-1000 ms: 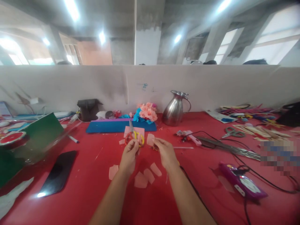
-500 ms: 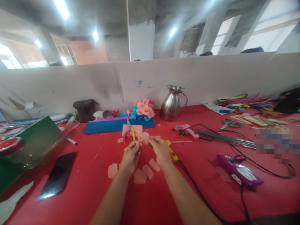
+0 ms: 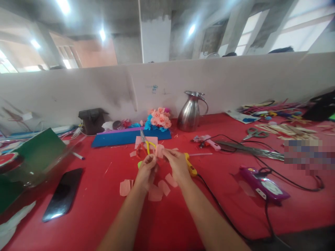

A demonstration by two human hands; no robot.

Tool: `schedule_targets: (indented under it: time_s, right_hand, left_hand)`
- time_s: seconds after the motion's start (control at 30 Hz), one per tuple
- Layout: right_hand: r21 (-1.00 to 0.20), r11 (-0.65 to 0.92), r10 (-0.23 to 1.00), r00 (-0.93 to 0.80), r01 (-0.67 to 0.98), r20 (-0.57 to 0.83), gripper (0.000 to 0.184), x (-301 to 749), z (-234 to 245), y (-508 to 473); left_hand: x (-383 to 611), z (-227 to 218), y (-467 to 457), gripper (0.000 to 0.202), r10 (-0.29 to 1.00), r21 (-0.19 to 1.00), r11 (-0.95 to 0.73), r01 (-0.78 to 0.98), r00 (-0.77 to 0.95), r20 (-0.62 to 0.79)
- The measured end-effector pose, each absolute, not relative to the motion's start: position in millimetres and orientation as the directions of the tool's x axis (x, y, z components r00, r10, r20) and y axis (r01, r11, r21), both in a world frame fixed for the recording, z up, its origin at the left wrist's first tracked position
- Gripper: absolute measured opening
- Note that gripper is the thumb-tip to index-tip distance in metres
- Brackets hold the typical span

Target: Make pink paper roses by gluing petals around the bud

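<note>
My left hand point(image 3: 147, 171) is closed in a pinch on a narrow pink paper piece, now mostly hidden behind a pink paper petal point(image 3: 159, 150). My right hand point(image 3: 178, 164) pinches that petal and holds it against the top of the piece. Just behind my hands lie yellow-and-red-handled pliers point(image 3: 149, 146) and a pink paper sheet point(image 3: 154, 139). Several cut pink paper petals point(image 3: 156, 192) lie on the red table below my hands. Beside my right hand rests a yellow glue gun point(image 3: 192, 168), partly covered by that hand.
A bunch of pink paper flowers point(image 3: 160, 118) and a steel jug point(image 3: 190, 113) stand at the back. A phone point(image 3: 62, 195) lies left. On the right are a purple power strip point(image 3: 264, 185) with black cords, scissors point(image 3: 255, 134), a pink glue gun point(image 3: 212, 143) and wooden sticks point(image 3: 290, 131).
My right hand has brought the pink petal left to the piece in my left hand, and the two now overlap. The view has shifted slightly.
</note>
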State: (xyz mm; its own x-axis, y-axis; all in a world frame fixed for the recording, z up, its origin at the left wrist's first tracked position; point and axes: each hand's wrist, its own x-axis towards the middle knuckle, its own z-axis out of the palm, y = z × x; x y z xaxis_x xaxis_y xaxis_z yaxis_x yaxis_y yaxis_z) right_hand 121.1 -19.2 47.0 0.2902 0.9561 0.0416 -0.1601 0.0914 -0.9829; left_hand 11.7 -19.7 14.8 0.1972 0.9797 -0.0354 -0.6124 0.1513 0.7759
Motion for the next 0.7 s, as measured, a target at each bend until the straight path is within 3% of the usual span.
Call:
schedule_targets:
  time_s: [0.7]
  right_hand:
    - [-0.975,0.078,0.972,0.235,-0.209,0.028,0.024,116.5,45.9,-20.7]
  left_hand:
    - [13.8,14.0,-19.3,0.023,0.985,0.786,0.136,-0.603,0.168,-0.041]
